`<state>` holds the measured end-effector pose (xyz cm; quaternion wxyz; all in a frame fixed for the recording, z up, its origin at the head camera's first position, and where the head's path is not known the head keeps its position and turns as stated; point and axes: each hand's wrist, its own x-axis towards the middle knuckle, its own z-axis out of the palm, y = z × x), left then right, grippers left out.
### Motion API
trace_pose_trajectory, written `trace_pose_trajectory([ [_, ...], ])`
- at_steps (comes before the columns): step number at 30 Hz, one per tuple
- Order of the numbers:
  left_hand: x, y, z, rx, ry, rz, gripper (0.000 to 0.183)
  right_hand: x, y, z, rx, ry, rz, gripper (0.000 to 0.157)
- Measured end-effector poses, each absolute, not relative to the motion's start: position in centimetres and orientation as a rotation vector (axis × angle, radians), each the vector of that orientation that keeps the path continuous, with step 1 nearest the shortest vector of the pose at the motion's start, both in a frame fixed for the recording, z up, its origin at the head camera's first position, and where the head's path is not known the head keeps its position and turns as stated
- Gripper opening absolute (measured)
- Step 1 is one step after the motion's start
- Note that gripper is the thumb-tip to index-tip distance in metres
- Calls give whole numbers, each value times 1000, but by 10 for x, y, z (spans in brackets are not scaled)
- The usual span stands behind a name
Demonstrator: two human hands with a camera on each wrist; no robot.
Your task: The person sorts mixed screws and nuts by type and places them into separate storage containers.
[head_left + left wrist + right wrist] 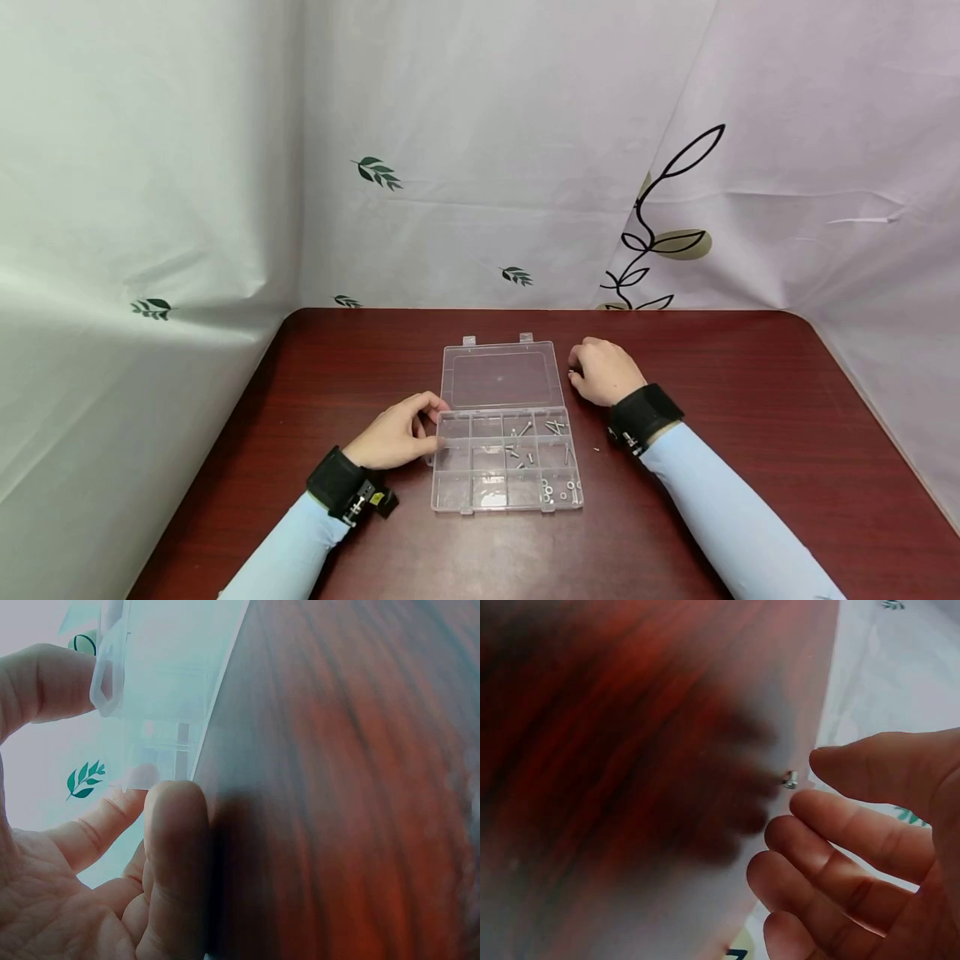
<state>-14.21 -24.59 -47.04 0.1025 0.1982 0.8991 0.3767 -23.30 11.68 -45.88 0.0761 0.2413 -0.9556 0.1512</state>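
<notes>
A clear plastic compartment box (pixel 450 492) lies on the table, its transparent lid (pixel 498 379) swung back flat behind it. My left hand (pixel 397 432) holds the box's left side, thumb and fingers set apart along that edge. In the left wrist view the thumb is at a plastic loop (pixel 110 690) on the box wall. Right of the lid, my right hand (pixel 603 371) is low over the table, thumb and index fingertips parted. Close beside those fingertips is a tiny shiny metal screw (pixel 790 780). Screws (pixel 553 427) and small rings (pixel 547 488) lie in the right compartments.
Another tiny metal piece (pixel 597 450) lies on the dark red wooden table (pixel 735 400), right of the box. A white leaf-patterned cloth (pixel 480 167) hangs behind the table. Both wrists wear black bands (pixel 645 414) with cameras.
</notes>
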Motion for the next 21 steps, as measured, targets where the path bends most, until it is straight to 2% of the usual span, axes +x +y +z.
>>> trace_pose_trajectory([
  [8, -142, -246, -472, 585, 2656, 1111, 40, -241, 110, -464, 681, -2850, 410, 6],
  [21, -142, -247, -471, 587, 2654, 1101, 41, -227, 110, -454, 663, -2946, 357, 22],
])
